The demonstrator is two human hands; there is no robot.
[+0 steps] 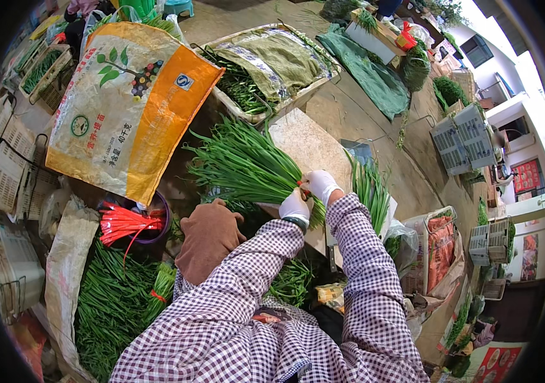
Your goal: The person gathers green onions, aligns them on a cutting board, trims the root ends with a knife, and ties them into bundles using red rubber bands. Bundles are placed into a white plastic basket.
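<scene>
My left hand [296,208], in a white glove, holds the bundle of green leafy stalks, likely Chinese chives [248,165], near its stem end. My right hand [321,185], also gloved in white, pinches a red tie [303,187] around the stems. The leaves fan out to the upper left over a pale board [307,131]. More chives [369,191] lie right of my right hand. A knife [332,258] is partly hidden beside my right sleeve. Red ties [126,222] stick out of a purple bucket [166,225] at the left.
A crate [301,98] of greens under a woven sack stands ahead. A large printed sack [124,105] rises at the left, with loose chives [114,306] and a tied bunch [161,287] below it. A brown cloth [210,239] lies by my left sleeve. Crates [464,139] stand at the right.
</scene>
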